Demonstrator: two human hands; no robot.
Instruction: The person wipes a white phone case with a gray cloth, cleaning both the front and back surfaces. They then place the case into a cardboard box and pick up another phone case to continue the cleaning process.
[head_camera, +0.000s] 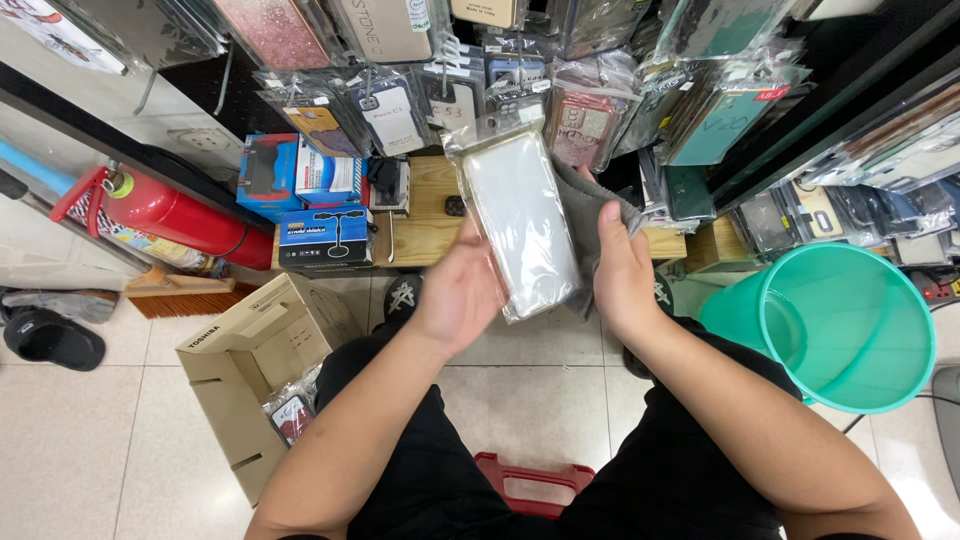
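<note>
Open floor tile lies at far left; a fire extinguisher (170, 213) and an open carton (262, 375) border the left side, and stacked boxes (322, 205) sit on the low bench (430, 228). The left hand (460, 295) grips the left and lower edge of a clear-bagged white case (520, 222), fingers curled behind it, thumb side toward the camera. The right hand (622, 272) presses a grey cloth (592, 215) against the case's right edge, fingers closed on the cloth. A green bucket (850, 325) bounds the right side.

Single head view, looking steeply down, close over lap
</note>
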